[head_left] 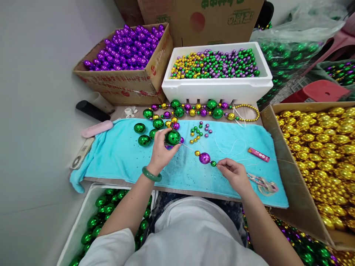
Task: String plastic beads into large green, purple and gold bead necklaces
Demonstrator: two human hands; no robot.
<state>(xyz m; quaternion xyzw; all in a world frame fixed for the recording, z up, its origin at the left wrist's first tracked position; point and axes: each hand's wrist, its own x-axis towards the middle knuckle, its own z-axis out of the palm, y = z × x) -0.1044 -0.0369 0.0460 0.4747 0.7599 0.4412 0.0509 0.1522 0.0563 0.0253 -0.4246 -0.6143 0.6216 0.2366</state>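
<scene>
On the head view, the left hand (161,150) has thumb and fingers parted just a bead's breadth, gripping a large green bead (173,137) between their tips. A thin strand (186,146) runs from it to a small gold bead (197,153), a larger purple bead (204,158) and a small green bead (213,163). Right there, the right hand (233,175) pinches the strand, fingertips together just beside that last bead, above a turquoise towel (177,173).

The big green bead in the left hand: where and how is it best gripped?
Probably pinch the bead at two opposite sides, coming from the left, as the left hand does. It is round, so an opposed pinch should steady it; the needle meets its right side, best kept free.
</scene>
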